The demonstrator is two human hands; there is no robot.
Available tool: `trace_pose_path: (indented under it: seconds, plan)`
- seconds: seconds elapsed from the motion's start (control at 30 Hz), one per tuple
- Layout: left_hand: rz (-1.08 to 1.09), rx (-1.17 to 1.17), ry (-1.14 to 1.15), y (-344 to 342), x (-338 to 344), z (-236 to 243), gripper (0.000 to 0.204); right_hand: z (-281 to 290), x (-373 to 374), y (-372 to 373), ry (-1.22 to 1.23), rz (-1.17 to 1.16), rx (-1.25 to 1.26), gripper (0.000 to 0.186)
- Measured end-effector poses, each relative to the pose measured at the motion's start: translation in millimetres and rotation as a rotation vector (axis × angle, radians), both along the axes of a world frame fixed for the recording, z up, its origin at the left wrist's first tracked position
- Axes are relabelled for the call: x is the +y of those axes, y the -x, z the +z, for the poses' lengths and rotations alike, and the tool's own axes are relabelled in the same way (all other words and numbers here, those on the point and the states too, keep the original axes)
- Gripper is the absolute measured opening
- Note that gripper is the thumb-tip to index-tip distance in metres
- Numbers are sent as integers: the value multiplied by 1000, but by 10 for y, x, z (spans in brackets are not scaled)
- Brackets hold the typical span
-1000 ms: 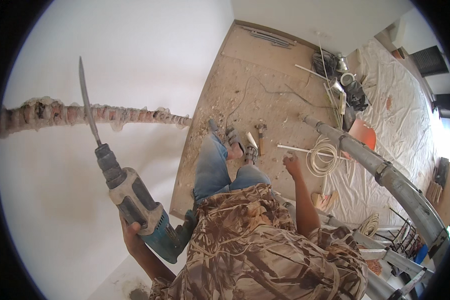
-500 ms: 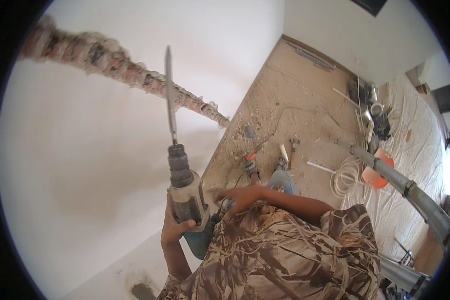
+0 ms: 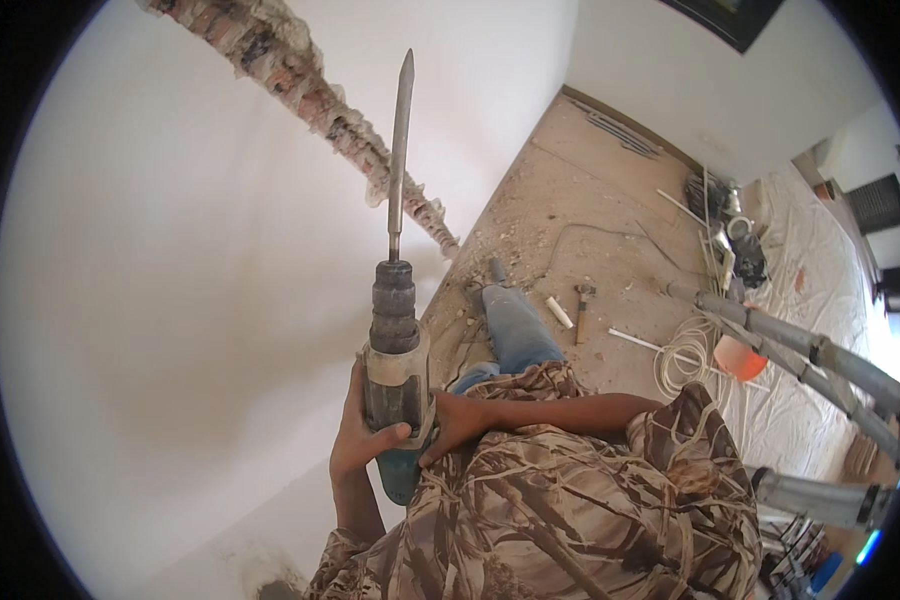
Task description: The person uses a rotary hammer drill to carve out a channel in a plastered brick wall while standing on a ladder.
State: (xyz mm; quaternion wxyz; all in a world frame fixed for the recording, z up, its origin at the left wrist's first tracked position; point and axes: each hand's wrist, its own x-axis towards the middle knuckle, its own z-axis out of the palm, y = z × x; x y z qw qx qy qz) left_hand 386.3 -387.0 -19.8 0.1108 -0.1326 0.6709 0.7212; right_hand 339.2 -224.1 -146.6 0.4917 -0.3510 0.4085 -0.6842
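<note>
Drill [image 3: 395, 385] now seems better supported: your left hand [image 3: 360, 437] clamps fingers round it; your right hand [image 3: 457, 418] has reached its right side, fingers hidden, grip unclear.

One left hand [image 3: 365, 440], one right hand [image 3: 453, 420], two in all; one power tool [image 3: 395, 390], carrying one chisel bit [image 3: 400, 150]; one rough groove [image 3: 315, 105] in the wall; trouser legs [image 3: 518, 330], two; one patterned shirt [image 3: 580, 500]; one hammer [image 3: 583, 312]; one short white tube [image 3: 560, 312]; one pale cable coil [image 3: 662, 375]; one orange-red object [image 3: 740, 358]; one pale floor sheet [image 3: 785, 305]; metal poles [image 3: 770, 326], at least two; grey rods [image 3: 620, 132], several, too small to count exactly; rubble bits [image 3: 510, 235], many, beyond counting.
</note>
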Motion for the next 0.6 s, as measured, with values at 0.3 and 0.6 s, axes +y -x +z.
trace_pose_path:
  seconds: [0.3, 0.6]
  plan:
    - [-10, 111, -62, 47, 91, -1, 122, 110, 91, -17, -20, -84, 21, 95]
    - [38, 42, -191, -78, -73, -283, 125, 126, 129, -2, -57, -115, 158, 102]
